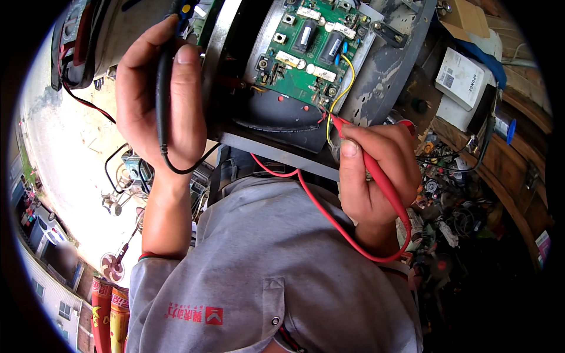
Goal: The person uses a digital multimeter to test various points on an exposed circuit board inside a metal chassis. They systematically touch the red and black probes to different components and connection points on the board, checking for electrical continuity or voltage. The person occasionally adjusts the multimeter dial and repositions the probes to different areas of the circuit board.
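A green circuit board [297, 84] with white and black components sits in a grey metal housing [385, 76] at the top centre. My right hand [382, 165] is closed around a red test probe [385, 187], its tip at the board's lower right corner beside a yellow wire [351, 79]. I cannot tell whether the tip touches metal. My left hand [138, 112] grips a black test probe [163, 97], pointing up along the housing's left side. The black probe's tip is hard to make out near the top edge. A red lead [329, 215] loops from the red probe across my shirt.
A metal bar [276, 154] runs along the housing's near edge. To the right stand a white box [458, 79] and a cardboard box [465, 20], above a heap of loose parts [453, 203]. A fan [112, 266] stands at the lower left.
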{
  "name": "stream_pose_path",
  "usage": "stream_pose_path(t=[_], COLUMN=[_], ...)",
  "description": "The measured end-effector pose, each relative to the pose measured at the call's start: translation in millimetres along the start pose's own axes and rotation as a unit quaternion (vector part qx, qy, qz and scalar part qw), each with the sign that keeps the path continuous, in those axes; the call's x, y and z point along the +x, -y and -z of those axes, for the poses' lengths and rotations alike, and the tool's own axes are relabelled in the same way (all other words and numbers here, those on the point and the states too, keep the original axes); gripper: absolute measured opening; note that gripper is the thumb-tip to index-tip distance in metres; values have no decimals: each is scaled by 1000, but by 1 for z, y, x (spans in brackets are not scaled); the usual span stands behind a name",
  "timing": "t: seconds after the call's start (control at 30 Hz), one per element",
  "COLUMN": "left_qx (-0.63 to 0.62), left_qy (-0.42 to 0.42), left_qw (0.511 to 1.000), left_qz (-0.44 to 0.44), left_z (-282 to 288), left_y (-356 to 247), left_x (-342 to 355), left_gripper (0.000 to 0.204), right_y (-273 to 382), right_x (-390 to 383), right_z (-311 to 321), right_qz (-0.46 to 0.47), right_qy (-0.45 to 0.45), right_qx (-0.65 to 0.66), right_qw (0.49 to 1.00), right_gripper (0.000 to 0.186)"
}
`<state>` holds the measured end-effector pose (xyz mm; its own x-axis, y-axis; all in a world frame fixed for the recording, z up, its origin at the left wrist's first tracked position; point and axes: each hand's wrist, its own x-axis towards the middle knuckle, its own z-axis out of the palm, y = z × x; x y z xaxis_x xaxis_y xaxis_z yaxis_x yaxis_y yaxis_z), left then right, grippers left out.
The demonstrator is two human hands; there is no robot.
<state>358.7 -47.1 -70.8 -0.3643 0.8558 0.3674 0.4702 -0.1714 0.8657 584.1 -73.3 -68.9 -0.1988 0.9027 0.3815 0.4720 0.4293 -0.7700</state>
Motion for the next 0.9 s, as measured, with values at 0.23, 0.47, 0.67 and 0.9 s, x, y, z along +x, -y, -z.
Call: stream_pose_path(t=[0.23, 0.47, 0.67, 0.9], left_qx=[-2, 22, 18, 42], left_qy=[15, -6, 9, 15], left_qw=[1000, 1000, 1000, 999], left_qz=[15, 9, 16, 23], left_z=[6, 1, 2, 2], left_y=[4, 0, 0, 1], left_x=[-2, -1, -2, -2], left_gripper=[30, 32, 33, 31], right_y=[0, 1, -2, -4], right_x=[0, -5, -3, -4], right_z=[0, -3, 1, -1], right_qz=[-7, -22, -4, 9], right_qy=[2, -27, -7, -23], right_qx=[3, 10, 15, 21], right_qw=[1000, 999, 1000, 999], right_gripper=[15, 14, 14, 16])
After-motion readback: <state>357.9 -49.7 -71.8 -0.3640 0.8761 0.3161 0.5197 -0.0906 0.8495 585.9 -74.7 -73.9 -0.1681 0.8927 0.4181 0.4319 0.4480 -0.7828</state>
